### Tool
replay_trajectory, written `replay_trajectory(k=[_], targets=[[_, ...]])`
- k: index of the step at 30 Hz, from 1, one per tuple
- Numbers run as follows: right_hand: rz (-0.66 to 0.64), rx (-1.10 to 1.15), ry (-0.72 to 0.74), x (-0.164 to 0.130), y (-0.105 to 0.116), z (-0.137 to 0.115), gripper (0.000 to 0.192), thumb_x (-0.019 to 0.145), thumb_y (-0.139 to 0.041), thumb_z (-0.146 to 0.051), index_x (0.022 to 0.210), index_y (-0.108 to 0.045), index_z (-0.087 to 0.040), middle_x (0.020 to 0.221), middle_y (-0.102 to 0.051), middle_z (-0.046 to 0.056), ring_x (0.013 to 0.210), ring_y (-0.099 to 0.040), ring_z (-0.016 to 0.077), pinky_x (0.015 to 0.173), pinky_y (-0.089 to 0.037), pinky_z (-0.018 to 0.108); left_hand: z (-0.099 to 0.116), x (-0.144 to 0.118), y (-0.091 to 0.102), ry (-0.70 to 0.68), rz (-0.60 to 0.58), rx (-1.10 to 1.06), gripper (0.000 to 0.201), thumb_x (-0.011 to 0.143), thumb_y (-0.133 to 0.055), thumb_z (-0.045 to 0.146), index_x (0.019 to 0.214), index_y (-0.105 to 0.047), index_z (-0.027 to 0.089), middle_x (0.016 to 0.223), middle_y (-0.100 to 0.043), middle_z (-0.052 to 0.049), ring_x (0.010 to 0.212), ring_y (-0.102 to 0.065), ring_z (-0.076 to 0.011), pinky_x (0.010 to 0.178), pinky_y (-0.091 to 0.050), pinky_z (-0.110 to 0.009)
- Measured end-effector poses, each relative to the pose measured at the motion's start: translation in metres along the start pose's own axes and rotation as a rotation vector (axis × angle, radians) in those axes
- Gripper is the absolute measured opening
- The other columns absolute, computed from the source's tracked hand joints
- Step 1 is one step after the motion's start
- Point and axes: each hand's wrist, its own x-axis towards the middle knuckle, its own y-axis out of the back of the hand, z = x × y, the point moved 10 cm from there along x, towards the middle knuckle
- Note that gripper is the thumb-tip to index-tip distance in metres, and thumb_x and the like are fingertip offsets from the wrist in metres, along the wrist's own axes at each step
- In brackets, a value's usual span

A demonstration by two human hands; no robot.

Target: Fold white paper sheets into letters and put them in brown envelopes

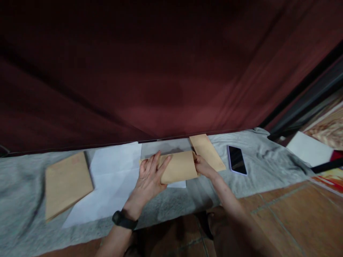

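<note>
A brown envelope (180, 166) lies on a grey cloth (262, 157) in the middle of the view. My left hand (150, 175) rests flat on its left half, fingers spread and pressing down. My right hand (202, 166) pinches the envelope's right edge. A white sheet (177, 184) sticks out from under the envelope's lower edge. A black watch (124, 220) is on my left wrist.
A second brown envelope (207, 151) lies just right of my right hand, and a stack of brown envelopes (65, 184) sits far left. White paper sheets (112, 178) lie between. A phone (237, 160) lies face up at the right. A dark red curtain (160, 71) hangs behind.
</note>
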Motion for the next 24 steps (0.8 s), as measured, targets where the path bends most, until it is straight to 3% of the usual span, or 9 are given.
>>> replay_trajectory(k=[5, 10, 12, 14, 18, 21, 22, 24], targets=[[0.048, -0.031, 0.046, 0.005, 0.007, 0.000, 0.020, 0.070, -0.073, -0.030, 0.088, -0.074, -0.022, 0.075, -0.073, -0.001, 0.077, -0.067, 0.0213, 0.069, -0.053, 0.031, -0.004, -0.001, -0.006, 0.006, 0.010, 0.004, 0.099, 0.072, -0.076, 0.032, 0.159, -0.028, 0.026, 0.148, -0.046, -0.019, 0.135, -0.043, -0.0388, 0.118, -0.019, -0.060], [0.463, -0.127, 0.260, -0.007, 0.057, -0.030, 0.022, 0.074, -0.069, -0.033, 0.093, -0.073, -0.023, 0.091, -0.072, 0.002, 0.086, -0.065, 0.0194, 0.084, -0.052, 0.032, -0.019, -0.003, -0.015, 0.079, 0.026, -0.016, 0.104, 0.073, -0.076, 0.038, 0.160, -0.022, 0.023, 0.143, -0.050, -0.020, 0.130, -0.046, -0.0387, 0.118, -0.014, -0.066], [0.518, -0.035, 0.287, -0.015, 0.066, -0.038, 0.022, 0.077, -0.068, -0.038, 0.092, -0.073, -0.023, 0.094, -0.073, 0.003, 0.087, -0.065, 0.0198, 0.085, -0.053, 0.033, -0.022, -0.002, -0.019, 0.114, 0.024, -0.041, 0.109, 0.071, -0.076, 0.041, 0.161, -0.018, 0.022, 0.141, -0.050, -0.020, 0.131, -0.045, -0.0388, 0.117, -0.017, -0.065], [0.420, 0.090, 0.213, -0.015, 0.059, -0.035, 0.023, 0.079, -0.069, -0.042, 0.089, -0.074, -0.022, 0.091, -0.074, 0.004, 0.082, -0.066, 0.0191, 0.082, -0.054, 0.033, -0.019, 0.000, -0.024, 0.123, 0.006, -0.047, 0.110, 0.070, -0.077, 0.041, 0.161, -0.017, 0.022, 0.142, -0.050, -0.020, 0.132, -0.044, -0.0392, 0.116, -0.018, -0.065], [0.066, 0.182, -0.072, -0.018, 0.023, -0.014, 0.023, 0.068, -0.080, -0.036, 0.082, -0.076, -0.019, 0.079, -0.074, 0.002, 0.071, -0.066, 0.0154, 0.071, -0.052, 0.027, -0.002, 0.005, -0.030, 0.074, -0.030, -0.026, 0.103, 0.072, -0.075, 0.036, 0.160, -0.021, 0.026, 0.144, -0.049, -0.019, 0.131, -0.046, -0.0396, 0.116, -0.015, -0.068], [-0.156, 0.269, -0.238, -0.031, -0.001, -0.002, 0.032, 0.061, -0.087, -0.030, 0.088, -0.076, -0.017, 0.079, -0.074, 0.002, 0.069, -0.067, 0.0157, 0.068, -0.052, 0.027, 0.008, 0.006, -0.033, 0.015, -0.038, -0.050, 0.102, 0.073, -0.073, 0.035, 0.160, -0.021, 0.024, 0.142, -0.051, -0.019, 0.131, -0.047, -0.0391, 0.117, -0.016, -0.066], [-0.189, 0.302, -0.270, -0.036, -0.005, 0.001, 0.037, 0.059, -0.089, -0.029, 0.092, -0.076, -0.018, 0.082, -0.075, 0.003, 0.072, -0.069, 0.0173, 0.069, -0.053, 0.028, 0.010, 0.006, -0.033, -0.009, -0.039, -0.058, 0.102, 0.073, -0.073, 0.035, 0.160, -0.020, 0.024, 0.142, -0.051, -0.019, 0.132, -0.047, -0.0388, 0.118, -0.016, -0.065], [-0.109, 0.335, -0.246, -0.041, -0.001, 0.001, 0.044, 0.062, -0.091, -0.030, 0.101, -0.074, -0.019, 0.091, -0.075, 0.005, 0.079, -0.071, 0.0207, 0.070, -0.056, 0.032, 0.016, 0.004, -0.033, -0.064, -0.038, -0.065, 0.102, 0.073, -0.071, 0.034, 0.160, -0.020, 0.023, 0.141, -0.052, -0.018, 0.134, -0.046, -0.0379, 0.119, -0.016, -0.064]])
